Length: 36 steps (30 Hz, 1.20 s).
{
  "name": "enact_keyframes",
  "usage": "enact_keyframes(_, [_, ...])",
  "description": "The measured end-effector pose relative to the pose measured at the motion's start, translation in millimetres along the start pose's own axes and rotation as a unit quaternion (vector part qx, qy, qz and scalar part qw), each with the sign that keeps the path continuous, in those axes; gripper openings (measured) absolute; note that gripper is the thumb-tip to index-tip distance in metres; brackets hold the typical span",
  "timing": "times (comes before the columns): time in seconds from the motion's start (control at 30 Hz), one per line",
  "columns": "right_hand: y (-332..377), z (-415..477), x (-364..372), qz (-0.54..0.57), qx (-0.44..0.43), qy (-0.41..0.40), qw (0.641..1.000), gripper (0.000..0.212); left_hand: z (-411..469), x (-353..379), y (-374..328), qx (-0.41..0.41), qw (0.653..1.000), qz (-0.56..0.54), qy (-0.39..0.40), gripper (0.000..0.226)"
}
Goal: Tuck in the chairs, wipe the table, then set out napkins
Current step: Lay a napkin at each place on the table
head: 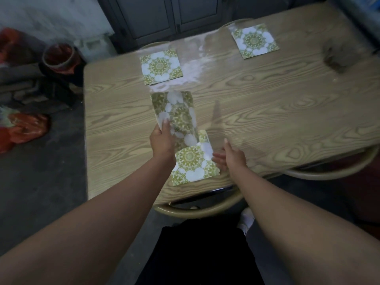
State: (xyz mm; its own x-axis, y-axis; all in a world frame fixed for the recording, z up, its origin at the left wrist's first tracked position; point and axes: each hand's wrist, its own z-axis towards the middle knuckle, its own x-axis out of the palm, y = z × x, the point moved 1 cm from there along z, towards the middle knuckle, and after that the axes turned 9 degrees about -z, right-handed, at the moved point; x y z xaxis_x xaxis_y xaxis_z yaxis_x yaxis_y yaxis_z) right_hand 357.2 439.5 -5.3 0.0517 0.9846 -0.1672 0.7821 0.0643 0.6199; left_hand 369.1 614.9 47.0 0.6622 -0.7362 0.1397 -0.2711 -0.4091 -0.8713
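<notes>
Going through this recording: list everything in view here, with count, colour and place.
table: one, light wood grain, centre.
laid napkins: three, green-and-white pattern; far left, far right, near edge.
held napkin: one, same pattern, blurred, over the table.
cloth: one, grey-brown, blurred, table's far right.
chairs: two plainly seen, tan, tucked at the near edge; the second to the right.
bags: red-orange, floor at left; count unclear.
round container: one, reddish, floor at left.
cabinet doors: dark grey, behind the table.
left hand: pinches the held napkin.
right hand: fingers straight, at the near napkin's right edge.
</notes>
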Motion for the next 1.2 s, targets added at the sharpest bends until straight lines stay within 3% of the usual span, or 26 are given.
enact_keyframes(0.1, [-1, -1, -21, 0.156, 0.093, 0.082, 0.98, 0.054, -7, 10, 16, -0.147, 0.986, 0.044, 0.06, 0.045])
enact_keyframes(0.2, [-5, 2, -40, 0.158, 0.091, 0.089, 0.979, 0.054, -18, 21, 31, -0.202, 0.967, 0.115, 0.101, 0.034])
enact_keyframes(0.3, [-10, 6, -66, 0.085, 0.081, 0.046, 0.992, 0.057, -31, 33, 46, -0.204, 0.956, 0.177, 0.111, 0.03])
enact_keyframes(0.43, [-7, 12, -113, 0.141, 0.079, 0.074, 0.984, 0.057, -53, 63, 69, -0.177, 0.96, 0.197, 0.095, 0.038])
enact_keyframes(0.5, [-5, 14, -144, 0.062, 0.056, 0.06, 0.995, 0.06, -70, 88, 82, -0.177, 0.961, 0.196, 0.086, 0.042])
enact_keyframes(0.63, [3, 19, -212, -0.054, -0.007, 0.019, 0.998, 0.032, -105, 146, 106, -0.152, 0.963, 0.212, 0.071, 0.043])
enact_keyframes(0.77, [12, 28, -250, -0.07, -0.015, 0.021, 0.997, 0.031, -121, 174, 125, -0.132, 0.972, 0.186, 0.049, 0.04])
enact_keyframes(0.93, [17, 48, -286, -0.089, -0.022, -0.009, 0.996, 0.033, -138, 199, 140, -0.168, 0.974, 0.14, 0.062, 0.034])
enact_keyframes(1.2, [33, 78, -314, -0.128, -0.05, -0.071, 0.988, 0.027, -121, 240, 149, -0.173, 0.962, 0.198, 0.074, 0.019])
